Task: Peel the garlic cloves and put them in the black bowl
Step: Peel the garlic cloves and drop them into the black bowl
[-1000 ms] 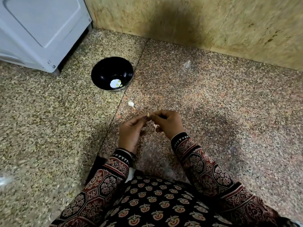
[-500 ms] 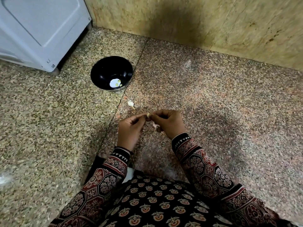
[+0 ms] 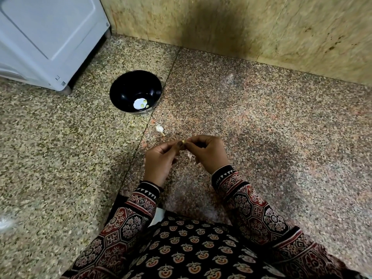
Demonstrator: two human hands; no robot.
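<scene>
A small garlic clove (image 3: 183, 141) shows as a pale tip between the fingertips of both hands, low over the speckled floor. My left hand (image 3: 161, 160) pinches it from the left and my right hand (image 3: 207, 153) pinches it from the right, fingers curled. Bits of pale skin (image 3: 190, 157) hang under my right hand. The black bowl (image 3: 122, 87) stands on the floor beyond and to the left, with a few peeled cloves (image 3: 143, 105) at its bottom. Another unpeeled clove (image 3: 159, 128) lies on the floor between the bowl and my hands.
A white appliance (image 3: 46, 37) stands at the far left, close behind the bowl. A tan stone wall (image 3: 261, 27) closes off the back. My patterned lap (image 3: 191, 248) fills the bottom of the view.
Both hands stay together on the clove, with only small finger shifts. The bowl and the loose clove have not moved.
</scene>
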